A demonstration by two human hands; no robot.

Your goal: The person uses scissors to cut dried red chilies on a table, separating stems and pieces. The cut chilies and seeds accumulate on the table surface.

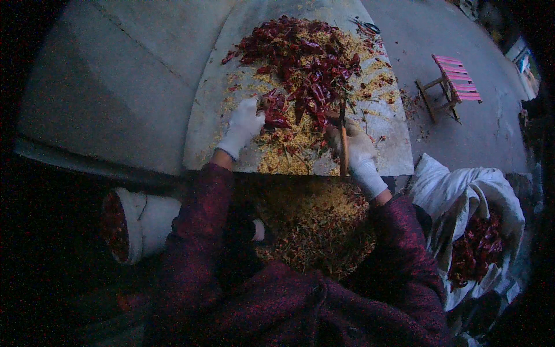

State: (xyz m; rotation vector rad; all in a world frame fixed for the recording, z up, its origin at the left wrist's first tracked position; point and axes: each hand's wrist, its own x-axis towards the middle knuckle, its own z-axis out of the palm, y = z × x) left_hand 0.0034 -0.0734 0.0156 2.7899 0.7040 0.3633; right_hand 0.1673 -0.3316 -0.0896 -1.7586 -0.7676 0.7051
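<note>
My left hand (243,123), in a white knit glove, is closed at the edge of a small bunch of dried red chillies (275,113). My right hand (356,141), gloved too, grips a long narrow tool (344,149) seen nearly edge-on, brown below and dark above; its exact kind is unclear. Between and beyond the hands spreads a heap of dried red chillies (299,56). Loose pale yellow seeds (282,160) lie under and around it on a pale board (204,143).
Scissors (367,27) lie at the board's far right. A folding stool (457,80) with pink straps stands beyond. Right of me, a white sack (438,182) holds chillies; left, a white bucket (151,223) lies tipped. Seeds and stem scraps (321,234) cover the area below the board.
</note>
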